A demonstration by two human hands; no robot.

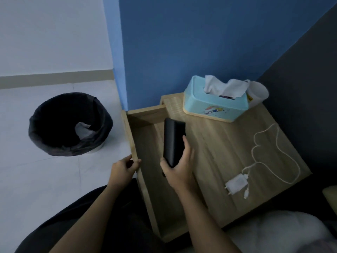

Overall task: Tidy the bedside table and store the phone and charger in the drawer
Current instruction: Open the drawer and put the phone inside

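Phone: slim black rectangular phone (173,141), gripped at its lower end, raised above the open drawer beside the tabletop edge.
Right hand: right hand (179,168) wrapped round the phone, fingers and thumb clasping its sides.
Left hand: left hand (124,168) curled over the front rim of the pale wooden drawer (131,137), fingers pinching the board, seemingly steadying it.
Drawer: pulled out to the left of the wooden bedside table (215,152), interior dim, contents not discernible.
Charger: white plug-in charger with looped white cable (237,184), lying on the tabletop near its front right, well apart from the phone.
Other items: light blue tissue box with white tissue (217,101) at the back of the tabletop; black-lined round waste bin (70,125) on the floor, left.
Step in hand: judged as lowering the phone into the drawer.
Doing it well: best laid flat toward the back, lowered rather than dropped, drawer kept steady, room left alongside for the charger.
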